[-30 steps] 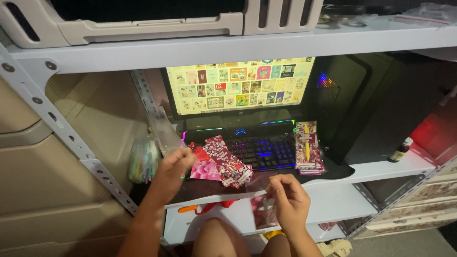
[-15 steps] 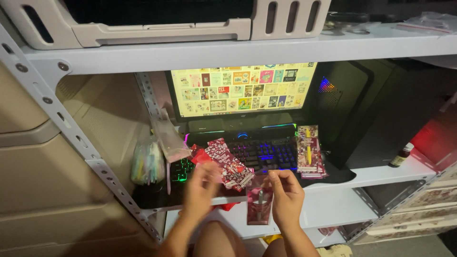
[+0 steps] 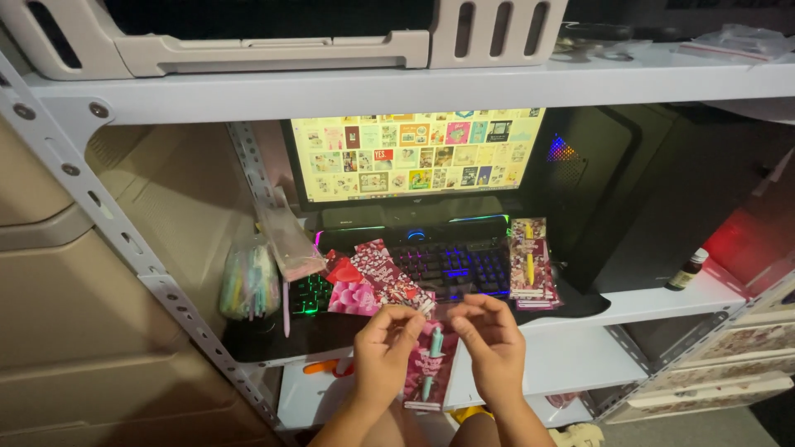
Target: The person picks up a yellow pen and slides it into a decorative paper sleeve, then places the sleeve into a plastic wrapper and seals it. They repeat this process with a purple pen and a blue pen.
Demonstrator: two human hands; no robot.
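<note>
A white metal shelf (image 3: 662, 302) carries a lit monitor (image 3: 414, 153) and glowing keyboard (image 3: 451, 265). Below its edge, the left hand (image 3: 383, 352) and right hand (image 3: 491, 339) pinch the top of a dark red pen card (image 3: 428, 364) in a clear sleeve — held upright between them.

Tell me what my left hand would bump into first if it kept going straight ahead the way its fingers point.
Probably the stack of red and pink heart-patterned cards on the keyboard. The left hand points up and away over the card packet it pinches; depth is hard to judge.
</note>
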